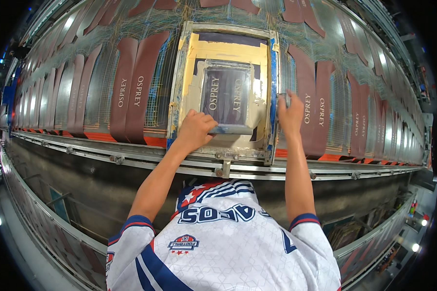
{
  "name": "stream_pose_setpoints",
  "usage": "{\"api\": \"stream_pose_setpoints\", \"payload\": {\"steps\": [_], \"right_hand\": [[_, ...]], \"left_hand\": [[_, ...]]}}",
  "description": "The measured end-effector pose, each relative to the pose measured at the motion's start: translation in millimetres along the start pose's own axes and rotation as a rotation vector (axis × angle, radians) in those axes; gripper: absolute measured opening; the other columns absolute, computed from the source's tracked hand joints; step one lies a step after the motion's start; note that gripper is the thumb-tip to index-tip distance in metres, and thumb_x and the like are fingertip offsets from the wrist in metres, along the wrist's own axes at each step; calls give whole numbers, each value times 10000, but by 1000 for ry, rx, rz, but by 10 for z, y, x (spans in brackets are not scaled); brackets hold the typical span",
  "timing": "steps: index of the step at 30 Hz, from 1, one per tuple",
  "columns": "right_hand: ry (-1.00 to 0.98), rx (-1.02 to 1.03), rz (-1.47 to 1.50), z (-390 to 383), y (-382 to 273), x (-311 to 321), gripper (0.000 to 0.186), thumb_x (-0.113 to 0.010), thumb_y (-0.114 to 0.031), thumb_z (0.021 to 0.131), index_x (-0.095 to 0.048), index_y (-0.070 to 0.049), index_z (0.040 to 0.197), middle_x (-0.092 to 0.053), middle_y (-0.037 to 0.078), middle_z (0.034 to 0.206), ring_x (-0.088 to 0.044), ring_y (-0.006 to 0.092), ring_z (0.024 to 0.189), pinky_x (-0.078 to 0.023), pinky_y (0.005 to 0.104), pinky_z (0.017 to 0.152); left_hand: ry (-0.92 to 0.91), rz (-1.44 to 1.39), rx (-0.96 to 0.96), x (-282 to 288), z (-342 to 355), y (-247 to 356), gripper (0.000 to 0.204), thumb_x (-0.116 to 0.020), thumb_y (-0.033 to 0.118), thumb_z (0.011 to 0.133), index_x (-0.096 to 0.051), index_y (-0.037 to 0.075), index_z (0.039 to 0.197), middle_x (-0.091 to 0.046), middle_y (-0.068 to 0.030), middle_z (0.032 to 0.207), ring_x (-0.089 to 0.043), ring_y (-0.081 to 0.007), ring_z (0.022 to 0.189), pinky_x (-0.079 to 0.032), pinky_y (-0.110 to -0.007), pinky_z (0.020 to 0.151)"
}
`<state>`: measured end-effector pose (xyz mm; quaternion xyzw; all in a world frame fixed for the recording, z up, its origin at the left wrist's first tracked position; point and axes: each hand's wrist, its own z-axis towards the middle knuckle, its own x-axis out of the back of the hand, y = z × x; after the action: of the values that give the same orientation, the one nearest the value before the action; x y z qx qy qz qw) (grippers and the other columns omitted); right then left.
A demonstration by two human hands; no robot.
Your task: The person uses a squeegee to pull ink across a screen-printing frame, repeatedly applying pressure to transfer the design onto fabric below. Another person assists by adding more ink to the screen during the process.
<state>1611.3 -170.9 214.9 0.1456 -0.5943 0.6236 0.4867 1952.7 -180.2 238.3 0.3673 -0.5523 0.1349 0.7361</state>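
My left hand (pixel 196 128) is closed on a grey squeegee-like bar (pixel 232 130), lying across the lower part of a screen-printing frame (pixel 270 68). The frame has a metal rim, cream and yellow taped borders and a dark middle panel (pixel 226 104) showing two lines of pale lettering. My right hand (pixel 290 109), just off the frame's right edge, is closed on a small grey object (pixel 285 101), mostly hidden by the fingers.
Maroon cut panels (pixel 133 53) with white lettering lie in rows along a long table (pixel 94 116) on both sides. A metal rail (pixel 192 168) with clamps runs along the near edge. Another rail (pixel 41 203) shows lower left, and one more lower right.
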Motion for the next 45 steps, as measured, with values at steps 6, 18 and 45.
{"api": "stream_pose_setpoints", "payload": {"steps": [6, 18, 45], "right_hand": [[-65, -423, 144, 129, 368, -349, 342, -663, -297, 971, -631, -50, 1206, -727, 248, 1026, -696, 428, 966, -521, 500, 878], [-101, -375, 102, 221, 389, -304, 304, -680, -307, 960, -633, -63, 1135, -729, 232, 952, -704, 426, 903, -529, 486, 819], [-552, 455, -70, 1656, -696, -884, 239, -819, -176, 754, -699, -9, 877, -700, 230, 812, -681, 429, 855, -538, 510, 801]], "left_hand": [[3, -17, -21, 156, -232, 157, 427, -875, 131, 602, -733, 121, 1004, -712, 6, 979, -648, -204, 941, -427, -380, 873], [-82, -55, -22, 19, -162, 15, 445, -883, 120, 582, -726, 118, 999, -716, 1, 973, -637, -210, 909, -426, -381, 852], [-102, -56, 55, 326, 2243, -1303, 304, -869, 238, 688, -775, 81, 930, -726, -125, 848, -659, -357, 808, -482, -428, 832]]}}
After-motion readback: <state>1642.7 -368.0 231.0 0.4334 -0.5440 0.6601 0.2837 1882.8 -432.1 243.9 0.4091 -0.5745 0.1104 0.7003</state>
